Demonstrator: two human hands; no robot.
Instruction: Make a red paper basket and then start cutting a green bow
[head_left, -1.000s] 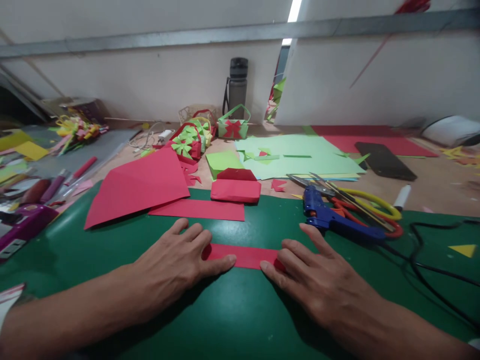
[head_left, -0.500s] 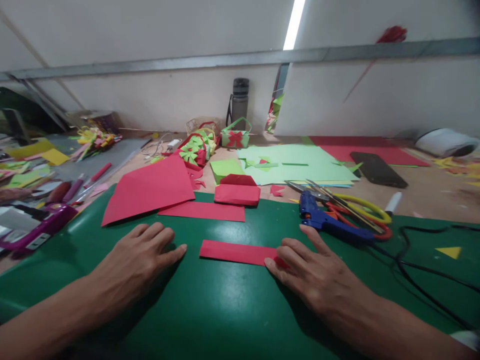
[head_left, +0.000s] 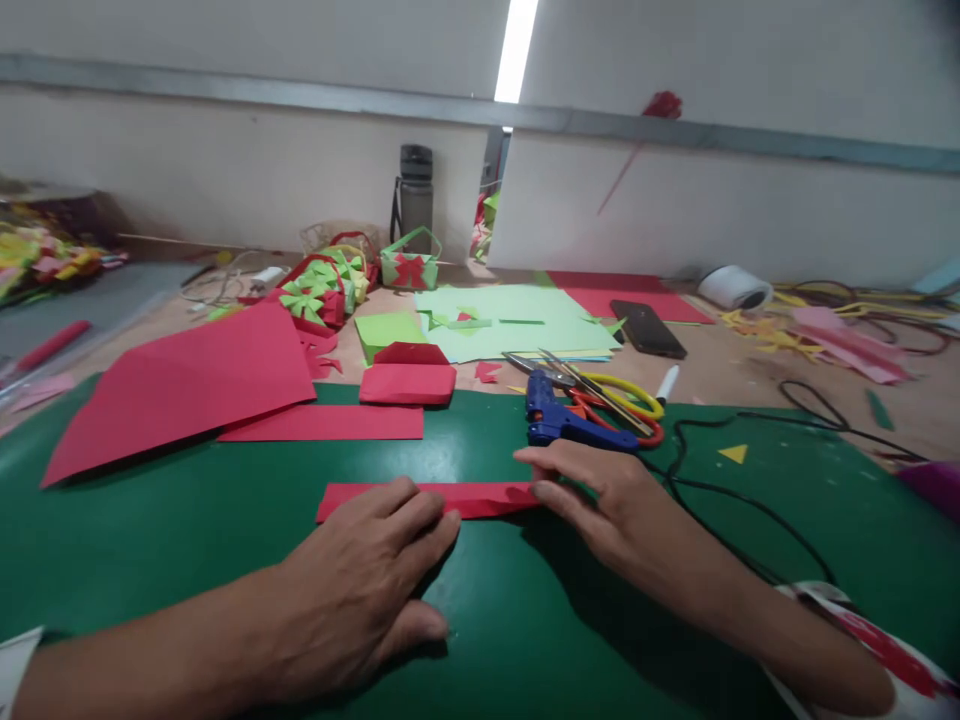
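Working on a long, narrow red paper strip (head_left: 484, 500) here, stretching it out sideways on the glossy dark green mat (head_left: 495, 650) just below the centre of the frame. Pressing down on its left half with the bare left hand (head_left: 382, 570), spreading that one palm-down, laying the fingers over the paper and sticking the thumb out toward the lower middle, so not really gripping, more like pinning it flat. Pinching the right end with the bare right hand (head_left: 600, 490), right of centre, closing thumb and index finger around the very tip of the paper. Not seeing the rest of the right-hand fingers well, so not telling anything about those. Having a blue plastic glue gun (head_left: 559, 415) lying just beyond the right hand, near scissors with a yellow handle loop (head_left: 646, 393), and a thin black cable (head_left: 772, 515) snaking off toward the right side. Also spotting a second, flat red paper strip (head_left: 330, 424) left of centre, poking out from under a big angular red paper sheet (head_left: 195, 385) on the left, plus a small folded red paper pouch (head_left: 409, 383) around the middle and pale green paper sheets (head_left: 525, 340) farther back.
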